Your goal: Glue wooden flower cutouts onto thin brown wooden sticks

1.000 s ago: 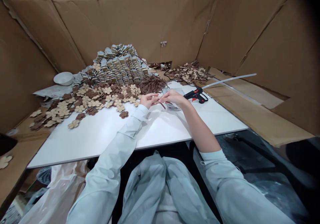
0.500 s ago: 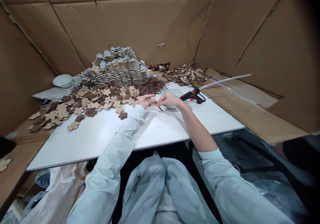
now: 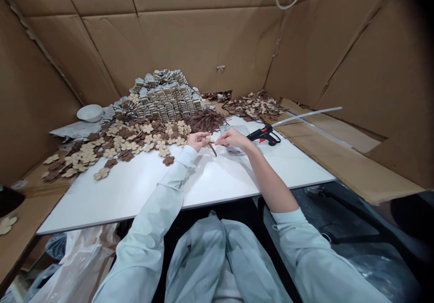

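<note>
My left hand (image 3: pixel 198 141) is closed in a pinch on a small beige flower cutout (image 3: pixel 210 139), held just above the white tabletop. A thin brown strip (image 3: pixel 213 150) hangs from the flower, its end angled down to the right. Close beside it, my right hand (image 3: pixel 234 138) has its fingertips pinched together at the strip; the exact contact is too small to make out. Right of that hand, a black hot glue gun (image 3: pixel 267 134) with a red trigger and a long pale glue stick (image 3: pixel 308 115) rests by a clear plastic packet (image 3: pixel 233 148).
Beige and brown flower cutouts (image 3: pixel 129 140) cover the table's left. Behind them rise stacked small packets (image 3: pixel 162 97), with brown strips (image 3: pixel 206 120) alongside. More pieces (image 3: pixel 257 104) lie back right. A white bowl (image 3: pixel 90 112) stands far left. Cardboard walls (image 3: pixel 203 36) enclose the table.
My right hand has drawn slightly away from my left, and its fingertips have shifted along the strip. More of the strip and flower now shows. The whole view has tilted up a little.
</note>
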